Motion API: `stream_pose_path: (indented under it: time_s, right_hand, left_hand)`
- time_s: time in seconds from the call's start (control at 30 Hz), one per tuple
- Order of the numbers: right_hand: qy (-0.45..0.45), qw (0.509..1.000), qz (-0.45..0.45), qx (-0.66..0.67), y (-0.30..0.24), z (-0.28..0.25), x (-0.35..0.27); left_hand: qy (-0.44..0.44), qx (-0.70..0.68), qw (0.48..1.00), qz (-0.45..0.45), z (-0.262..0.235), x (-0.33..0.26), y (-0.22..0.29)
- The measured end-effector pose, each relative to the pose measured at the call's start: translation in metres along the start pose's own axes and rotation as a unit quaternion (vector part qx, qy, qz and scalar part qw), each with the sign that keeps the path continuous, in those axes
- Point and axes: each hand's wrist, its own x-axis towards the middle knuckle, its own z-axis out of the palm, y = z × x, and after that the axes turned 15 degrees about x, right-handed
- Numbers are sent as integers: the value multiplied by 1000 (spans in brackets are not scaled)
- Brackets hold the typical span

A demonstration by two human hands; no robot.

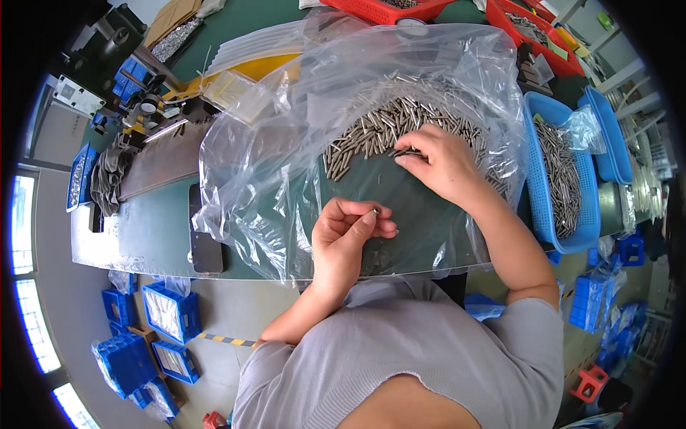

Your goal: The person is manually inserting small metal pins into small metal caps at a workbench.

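Observation:
A heap of small metal pins lies spread on a clear plastic bag over the green table. My right hand is at the near edge of the heap, thumb and fingers pinched on one or more of the pins. Closer to my body, my left hand is raised over the plastic with its fingers curled. Between its thumb and forefinger sits a metal pin, of which only the shiny end shows.
At the right stands a blue basket of metal pins, beside another blue basket. Red baskets of parts line the far side. A dark phone lies left of the bag, near a metal stand. Blue crates are on the floor.

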Motion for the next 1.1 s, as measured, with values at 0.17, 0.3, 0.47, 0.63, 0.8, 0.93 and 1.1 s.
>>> stream_pose_path:
  time_s: [0.17,0.3,0.47,0.63,0.8,0.93,1.1]
  right_hand:
    - [-30,995,-74,-52,-6,8,2]
    - [-38,991,-112,-62,-7,12,0]
    - [-117,860,150,473,-27,-7,-3]
    - [-150,810,205,529,-36,-5,-8]
    - [-176,781,206,564,-35,3,-11]
    - [-192,817,165,519,-31,9,-14]
    - [-184,809,205,519,-30,13,-11]
  left_hand:
    - [-1,6,1000,-1,0,-1,0]
    - [-2,0,1000,-1,0,-1,0]
    - [11,0,1000,-13,0,-1,4]
    - [11,6,1000,-16,0,2,3]
    - [12,8,1000,-15,0,1,1]
    - [6,12,1000,-11,-1,0,0]
    - [19,19,1000,-13,2,0,1]
